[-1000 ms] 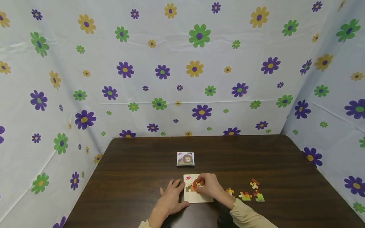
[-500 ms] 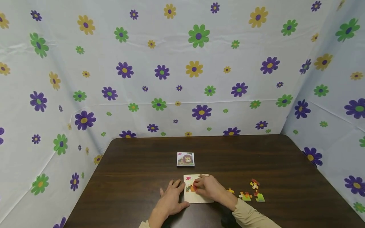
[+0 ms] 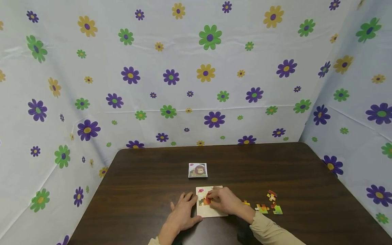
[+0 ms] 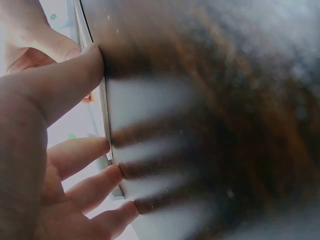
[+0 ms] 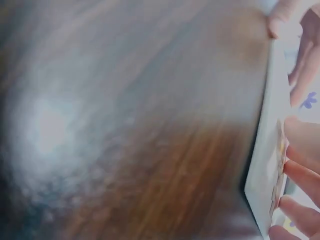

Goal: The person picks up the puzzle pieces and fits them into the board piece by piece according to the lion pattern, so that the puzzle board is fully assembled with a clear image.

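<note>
A pale wooden puzzle board point(image 3: 212, 213) lies on the table, its recess partly filled with coloured pieces, among them a pink-red one point(image 3: 200, 190) at the top left. My left hand point(image 3: 181, 215) rests with spread, fairly straight fingers along the board's left side; in the left wrist view its thumb and fingertips touch the edge. Over the board's upper right, my right hand point(image 3: 227, 201) has curled fingers and thumb at an orange-red puzzle piece point(image 3: 208, 198). The fingers hide most of that piece. In the right wrist view the right fingertips point(image 5: 295, 170) meet the board's face.
Several loose puzzle pieces point(image 3: 262, 208) lie right of the board, some partly behind the right wrist. A small lion picture card point(image 3: 197, 170) sits beyond the board on the dark wooden table point(image 3: 147, 177). A flowered cloth point(image 3: 183, 85) hangs behind and at both sides.
The right hand has turned slightly over the board, and its fingers now cover the lion-face piece that showed earlier. The left hand keeps its place. The head view has shifted a little.
</note>
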`<action>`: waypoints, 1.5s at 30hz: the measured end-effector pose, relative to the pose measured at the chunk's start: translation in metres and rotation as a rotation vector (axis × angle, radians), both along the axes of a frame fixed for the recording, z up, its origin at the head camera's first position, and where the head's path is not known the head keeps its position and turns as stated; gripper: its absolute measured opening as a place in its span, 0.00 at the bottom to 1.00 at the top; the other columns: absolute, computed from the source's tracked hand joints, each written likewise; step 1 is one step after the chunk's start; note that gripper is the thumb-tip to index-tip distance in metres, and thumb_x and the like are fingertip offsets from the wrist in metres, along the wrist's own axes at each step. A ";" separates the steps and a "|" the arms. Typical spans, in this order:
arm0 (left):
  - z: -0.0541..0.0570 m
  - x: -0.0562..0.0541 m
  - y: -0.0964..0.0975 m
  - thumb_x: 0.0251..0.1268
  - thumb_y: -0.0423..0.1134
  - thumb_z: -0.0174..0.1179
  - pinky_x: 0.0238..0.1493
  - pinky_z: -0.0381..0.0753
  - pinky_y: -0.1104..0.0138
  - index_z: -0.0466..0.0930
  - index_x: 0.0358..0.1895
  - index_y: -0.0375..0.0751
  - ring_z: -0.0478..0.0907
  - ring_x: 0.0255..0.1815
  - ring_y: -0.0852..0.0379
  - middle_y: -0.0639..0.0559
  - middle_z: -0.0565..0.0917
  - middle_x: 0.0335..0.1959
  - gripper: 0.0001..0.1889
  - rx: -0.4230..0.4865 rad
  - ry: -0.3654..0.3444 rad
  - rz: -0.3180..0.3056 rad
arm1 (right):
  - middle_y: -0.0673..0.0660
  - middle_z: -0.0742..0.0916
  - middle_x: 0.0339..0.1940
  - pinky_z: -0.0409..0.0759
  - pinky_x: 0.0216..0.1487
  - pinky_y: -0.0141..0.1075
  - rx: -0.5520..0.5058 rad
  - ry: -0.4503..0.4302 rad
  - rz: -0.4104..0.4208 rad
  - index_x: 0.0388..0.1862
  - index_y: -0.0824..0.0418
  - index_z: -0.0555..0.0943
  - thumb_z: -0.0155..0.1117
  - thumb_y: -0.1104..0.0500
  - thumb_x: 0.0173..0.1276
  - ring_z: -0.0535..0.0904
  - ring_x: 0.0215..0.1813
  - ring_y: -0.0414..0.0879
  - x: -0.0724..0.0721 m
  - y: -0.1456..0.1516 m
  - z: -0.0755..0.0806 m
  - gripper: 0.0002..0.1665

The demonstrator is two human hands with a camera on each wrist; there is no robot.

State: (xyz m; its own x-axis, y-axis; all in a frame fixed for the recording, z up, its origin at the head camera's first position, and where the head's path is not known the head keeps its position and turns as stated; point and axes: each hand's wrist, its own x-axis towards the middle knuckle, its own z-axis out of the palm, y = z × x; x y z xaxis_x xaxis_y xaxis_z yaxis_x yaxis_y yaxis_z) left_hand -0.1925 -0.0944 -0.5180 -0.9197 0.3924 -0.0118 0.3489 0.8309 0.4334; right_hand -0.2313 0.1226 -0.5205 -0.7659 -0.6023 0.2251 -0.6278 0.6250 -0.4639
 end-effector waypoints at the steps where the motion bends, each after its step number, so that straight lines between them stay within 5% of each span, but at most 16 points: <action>1: -0.001 0.000 0.000 0.48 0.55 0.71 0.46 0.55 0.22 0.73 0.64 0.44 0.61 0.67 0.31 0.39 0.70 0.66 0.38 0.004 -0.001 -0.001 | 0.55 0.88 0.42 0.80 0.51 0.44 -0.039 -0.016 -0.002 0.40 0.63 0.87 0.73 0.63 0.55 0.83 0.48 0.52 0.000 0.001 0.000 0.12; 7: -0.001 0.002 0.001 0.48 0.55 0.71 0.46 0.54 0.22 0.73 0.64 0.43 0.60 0.67 0.31 0.38 0.69 0.66 0.38 0.015 -0.016 0.001 | 0.54 0.87 0.37 0.80 0.40 0.38 -0.172 0.003 -0.065 0.39 0.63 0.86 0.73 0.66 0.55 0.82 0.38 0.47 0.001 0.017 -0.001 0.11; 13: 0.000 0.001 0.002 0.48 0.54 0.71 0.47 0.54 0.22 0.74 0.64 0.43 0.61 0.67 0.32 0.39 0.70 0.65 0.38 0.012 -0.002 0.002 | 0.53 0.87 0.38 0.80 0.39 0.40 -0.097 0.037 -0.265 0.40 0.62 0.86 0.72 0.65 0.56 0.82 0.39 0.47 0.003 0.051 0.005 0.12; 20: 0.001 0.001 0.001 0.47 0.55 0.72 0.46 0.55 0.22 0.74 0.63 0.43 0.62 0.66 0.31 0.38 0.70 0.65 0.38 0.008 0.005 0.003 | 0.51 0.85 0.30 0.68 0.26 0.31 -0.093 0.037 -0.357 0.40 0.62 0.85 0.74 0.64 0.54 0.67 0.22 0.35 0.005 0.095 0.006 0.13; 23: 0.001 0.001 0.001 0.47 0.55 0.71 0.46 0.55 0.22 0.74 0.64 0.43 0.62 0.67 0.32 0.38 0.70 0.65 0.38 0.006 0.002 0.004 | 0.52 0.86 0.33 0.74 0.30 0.36 -0.053 0.038 -0.398 0.40 0.62 0.85 0.74 0.63 0.54 0.75 0.27 0.40 0.006 0.111 0.007 0.14; 27: 0.001 0.001 0.001 0.47 0.55 0.71 0.46 0.54 0.22 0.74 0.64 0.43 0.61 0.67 0.32 0.38 0.70 0.65 0.38 0.008 -0.005 0.005 | 0.56 0.86 0.38 0.79 0.40 0.47 0.006 0.008 -0.421 0.42 0.63 0.84 0.74 0.62 0.54 0.82 0.40 0.53 0.008 0.130 0.011 0.15; 37: 0.000 -0.001 0.001 0.47 0.55 0.72 0.47 0.54 0.22 0.74 0.64 0.44 0.62 0.67 0.32 0.39 0.70 0.65 0.39 0.009 -0.006 0.011 | 0.64 0.80 0.42 0.77 0.39 0.53 0.066 -0.109 -0.546 0.46 0.67 0.80 0.75 0.56 0.53 0.77 0.42 0.60 0.010 0.163 0.019 0.24; 45: 0.001 0.000 0.001 0.47 0.55 0.72 0.47 0.54 0.22 0.74 0.64 0.43 0.62 0.67 0.32 0.39 0.70 0.65 0.38 0.001 -0.011 0.011 | 0.56 0.78 0.30 0.70 0.29 0.41 0.132 -0.307 -0.592 0.43 0.72 0.76 0.72 0.53 0.57 0.71 0.28 0.47 0.009 0.180 0.025 0.26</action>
